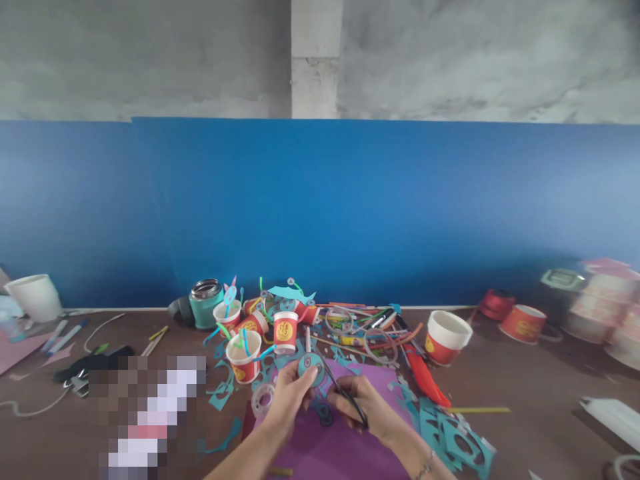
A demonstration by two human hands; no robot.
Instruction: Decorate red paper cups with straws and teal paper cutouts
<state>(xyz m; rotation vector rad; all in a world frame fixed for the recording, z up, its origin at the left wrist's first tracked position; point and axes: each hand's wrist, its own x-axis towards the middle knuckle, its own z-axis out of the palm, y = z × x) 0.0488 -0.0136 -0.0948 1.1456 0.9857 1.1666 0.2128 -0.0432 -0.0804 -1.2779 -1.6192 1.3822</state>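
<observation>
Between the fingers of my left hand [293, 390] is a round teal paper piece [311, 369] with small drawn marks, its thumb pressed on the front. My right hand [363, 408] is wrapped round black-handled scissors [354, 401], whose blades point up and left to the edge of the paper. Both hands are above a purple sheet [330, 447]. Small dark rings [325, 415] lie on the sheet just below the hands. A clear tape roll [263, 399] rests by my left wrist.
Red and white paper cups [243, 360] with teal decorations stand behind my left hand. Teal cut-out scraps [465, 443] lie at the right. A large cup [448, 339], a red item [425, 375] and a teal flask [207, 305] stand or lie further back, before a blue partition [350, 213].
</observation>
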